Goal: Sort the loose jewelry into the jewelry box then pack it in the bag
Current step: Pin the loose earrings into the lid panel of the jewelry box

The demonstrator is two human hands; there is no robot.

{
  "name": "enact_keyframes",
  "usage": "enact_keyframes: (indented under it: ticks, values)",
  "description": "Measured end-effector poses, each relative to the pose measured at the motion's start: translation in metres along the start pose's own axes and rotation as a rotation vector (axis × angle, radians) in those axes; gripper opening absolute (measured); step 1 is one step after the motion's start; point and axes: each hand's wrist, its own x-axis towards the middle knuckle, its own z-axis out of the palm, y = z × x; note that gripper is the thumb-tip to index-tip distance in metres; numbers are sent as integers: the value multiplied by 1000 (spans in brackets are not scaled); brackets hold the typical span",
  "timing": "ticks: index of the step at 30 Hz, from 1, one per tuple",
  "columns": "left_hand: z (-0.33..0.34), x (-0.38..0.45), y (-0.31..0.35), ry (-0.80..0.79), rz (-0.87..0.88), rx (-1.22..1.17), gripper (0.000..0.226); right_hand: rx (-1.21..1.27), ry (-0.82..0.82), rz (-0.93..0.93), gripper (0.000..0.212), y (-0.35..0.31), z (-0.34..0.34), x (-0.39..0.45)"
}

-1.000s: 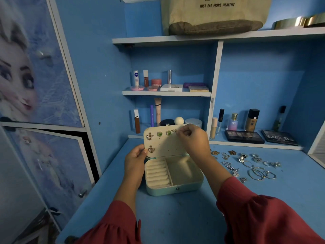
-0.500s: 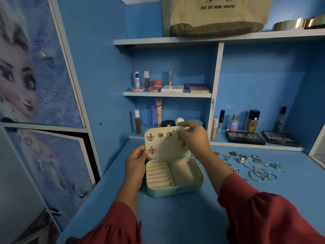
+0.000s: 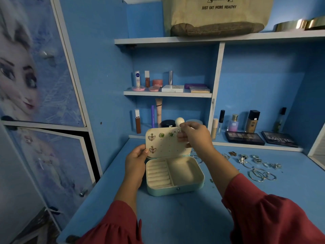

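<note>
Since earlier frame, right hand (image 3: 195, 136) barely shifted, fingertips pinching small silver earring (image 3: 177, 131) at top row of cream perforated lid panel (image 3: 167, 143) of mint jewelry box (image 3: 175, 189) on blue desk (image 3: 193, 217). Left hand (image 3: 136, 161) grips lid's left edge. I judge risk: stud slips, drops behind box. Loose silver rings and hoops (image 3: 255, 166) right of box; beige canvas bag (image 3: 218, 14) on shelf above.
</note>
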Motion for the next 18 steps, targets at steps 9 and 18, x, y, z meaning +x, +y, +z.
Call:
enact_keyframes:
  ticks: [9,18]
  values:
    - [-8,0,2,-63,-62,-57,21,162,-36,120,9,-8,-7,-15]
    - [-20,5,-1,-166,-150,-136,19,269,-82,209,7,-5,-15,-30]
